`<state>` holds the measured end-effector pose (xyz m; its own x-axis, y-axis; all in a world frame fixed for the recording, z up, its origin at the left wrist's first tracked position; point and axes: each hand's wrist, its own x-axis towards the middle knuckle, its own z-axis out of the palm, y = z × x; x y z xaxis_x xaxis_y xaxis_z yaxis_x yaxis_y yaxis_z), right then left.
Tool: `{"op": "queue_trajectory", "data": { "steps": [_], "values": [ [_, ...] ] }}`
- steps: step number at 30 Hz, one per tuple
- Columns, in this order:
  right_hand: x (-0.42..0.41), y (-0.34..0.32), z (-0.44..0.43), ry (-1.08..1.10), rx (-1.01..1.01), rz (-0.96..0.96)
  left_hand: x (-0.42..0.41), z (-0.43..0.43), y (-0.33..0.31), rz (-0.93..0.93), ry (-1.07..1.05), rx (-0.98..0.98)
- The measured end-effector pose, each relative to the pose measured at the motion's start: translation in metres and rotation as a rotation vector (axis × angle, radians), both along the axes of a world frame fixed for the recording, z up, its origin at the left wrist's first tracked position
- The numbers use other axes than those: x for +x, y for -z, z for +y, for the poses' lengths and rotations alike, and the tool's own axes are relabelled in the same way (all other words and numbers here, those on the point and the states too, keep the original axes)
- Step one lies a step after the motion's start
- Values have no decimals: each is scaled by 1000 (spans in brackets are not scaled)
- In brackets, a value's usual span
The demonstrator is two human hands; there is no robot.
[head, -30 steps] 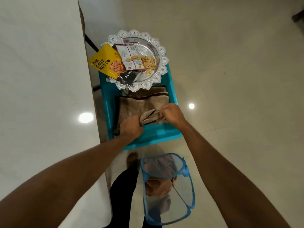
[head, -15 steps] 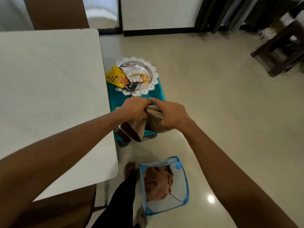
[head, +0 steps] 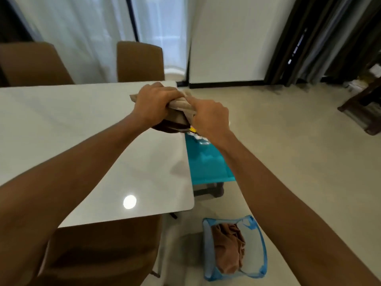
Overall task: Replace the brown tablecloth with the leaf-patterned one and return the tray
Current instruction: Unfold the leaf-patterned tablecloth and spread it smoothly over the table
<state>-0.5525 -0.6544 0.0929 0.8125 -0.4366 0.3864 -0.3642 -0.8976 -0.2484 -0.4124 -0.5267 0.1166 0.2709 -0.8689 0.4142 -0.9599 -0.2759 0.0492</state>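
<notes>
My left hand (head: 152, 105) and my right hand (head: 208, 116) both grip a folded beige-and-brown cloth (head: 181, 106), held in the air over the right edge of the bare white table (head: 72, 131). Its pattern cannot be made out. The brown tablecloth (head: 228, 250) lies crumpled in a blue mesh basket (head: 208, 244) on the floor at lower right. The tray (head: 199, 138) with snack packets sits on a teal stool (head: 208, 166) beside the table, mostly hidden behind my right hand.
Brown chairs stand at the table's far side (head: 140, 60), its far left (head: 33, 65) and its near edge (head: 103, 250). White curtains hang behind. Dark wooden furniture (head: 362, 108) stands at the right on the pale tiled floor.
Both hands have lifted the folded cloth off the teal stool and carried it up and left over the table's edge. The head has tilted up, and the room's far side has come into view.
</notes>
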Motion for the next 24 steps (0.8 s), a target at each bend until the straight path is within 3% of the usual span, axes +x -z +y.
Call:
{"op": "queue_trajectory", "data": {
  "steps": [3,5,7,11,13,18,24],
  "values": [
    [40,10,64,-105,106,-126,35,74,-2,-118,-59,-55],
    [66,38,113,-194,146,-96,57,131,25,-102,-129,4],
    [83,78,154,-276,168,47,69,183,67,-29,-198,106],
    [109,184,264,-458,256,637,87,320,170,135,-395,581],
    [122,225,318,-445,255,730,95,387,212,178,-395,696],
    [174,253,397,-311,185,612,125,468,232,228,-341,631],
    [222,244,450,-413,186,630,162,493,217,339,-403,501]
  ]
}}
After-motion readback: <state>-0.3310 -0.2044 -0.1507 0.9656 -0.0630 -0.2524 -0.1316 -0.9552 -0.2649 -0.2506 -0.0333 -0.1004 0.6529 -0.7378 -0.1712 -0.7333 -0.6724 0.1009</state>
